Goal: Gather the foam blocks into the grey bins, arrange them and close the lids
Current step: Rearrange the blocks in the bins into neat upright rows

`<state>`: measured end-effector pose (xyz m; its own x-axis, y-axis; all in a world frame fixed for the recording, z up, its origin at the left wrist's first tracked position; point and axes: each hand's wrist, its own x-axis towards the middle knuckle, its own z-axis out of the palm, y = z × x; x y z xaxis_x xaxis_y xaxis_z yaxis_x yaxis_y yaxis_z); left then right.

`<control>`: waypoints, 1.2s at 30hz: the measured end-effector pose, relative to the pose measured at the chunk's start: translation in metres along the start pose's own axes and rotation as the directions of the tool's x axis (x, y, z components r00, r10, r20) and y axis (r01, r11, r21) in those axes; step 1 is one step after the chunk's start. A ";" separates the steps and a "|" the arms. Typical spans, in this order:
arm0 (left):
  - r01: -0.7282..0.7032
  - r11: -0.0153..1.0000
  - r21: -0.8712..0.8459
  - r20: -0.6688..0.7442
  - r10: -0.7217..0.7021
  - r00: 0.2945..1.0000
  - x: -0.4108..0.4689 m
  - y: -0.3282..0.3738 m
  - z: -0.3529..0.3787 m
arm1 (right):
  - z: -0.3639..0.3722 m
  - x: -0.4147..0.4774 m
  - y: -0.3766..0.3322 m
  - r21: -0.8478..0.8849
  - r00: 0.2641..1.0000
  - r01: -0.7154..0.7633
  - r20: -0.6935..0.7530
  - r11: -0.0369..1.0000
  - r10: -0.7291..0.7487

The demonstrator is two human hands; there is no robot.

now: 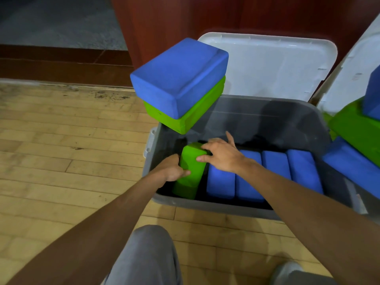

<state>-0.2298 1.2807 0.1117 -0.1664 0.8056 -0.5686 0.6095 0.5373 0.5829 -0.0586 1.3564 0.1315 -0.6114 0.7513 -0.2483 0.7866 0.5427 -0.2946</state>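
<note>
A grey bin [242, 208] stands open on the wooden floor, its white lid [267, 64] leaning back behind it. Inside, blue foam blocks [275, 163] stand on edge in a row. At the bin's left end a green foam block [190, 171] stands on edge. My left hand [173, 168] grips its left side, thumb over the top. My right hand [221, 154] rests on its far end with fingers spread. A blue block [178, 77] lies on a green block [189, 114], stacked at the bin's back left corner.
More green and blue foam blocks [357, 130] are piled at the right edge, by a second white lid [353, 73]. A dark red wooden wall [164, 21] rises behind the bin. My knee in grey trousers [148, 256] is in the foreground.
</note>
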 end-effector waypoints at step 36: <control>-0.549 0.694 0.465 -0.614 0.700 0.366 -0.057 0.056 -0.123 | -0.057 0.036 -0.063 0.962 0.843 -0.273 0.254 -0.030 0.475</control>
<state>-0.2810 1.2955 0.2485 -0.1098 0.8238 0.5561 0.8748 -0.1855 0.4475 -0.1253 1.3707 0.1940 -0.1639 0.7953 -0.5836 0.0599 -0.5825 -0.8106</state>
